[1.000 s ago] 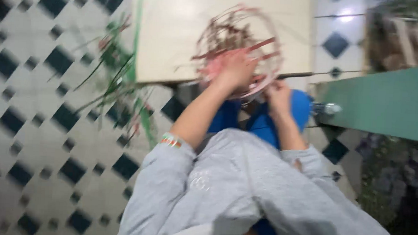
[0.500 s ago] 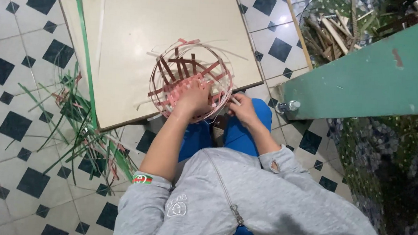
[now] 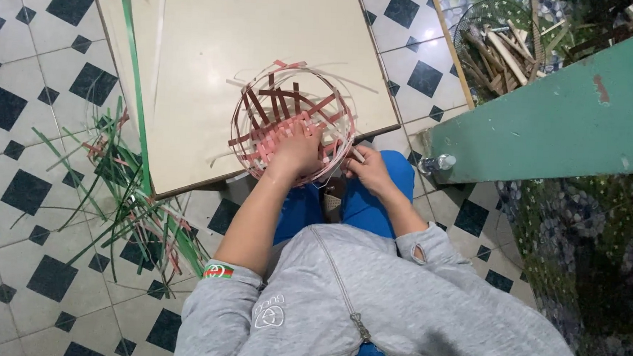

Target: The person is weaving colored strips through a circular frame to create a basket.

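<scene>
A half-woven round basket (image 3: 284,115) of red, pink and pale strips rests on the near edge of a cream board (image 3: 215,43). My left hand (image 3: 296,152) lies inside the basket, fingers spread and pressing on the woven pink bottom. My right hand (image 3: 367,170) is at the basket's near right rim, pinching a pale strip (image 3: 355,155) that sticks out of the weave. Both forearms reach out from grey sleeves over blue trousers.
Loose green, red and pale strips (image 3: 132,190) lie scattered on the black-and-white tiled floor at the left. A long green strip (image 3: 135,82) crosses the board. A green bench (image 3: 558,104) runs along the right, with a wire basket of sticks (image 3: 500,47) behind it.
The view has steadied and dropped closer to the basket. My left hand has settled flat inside it, and my right hand stays at the rim.
</scene>
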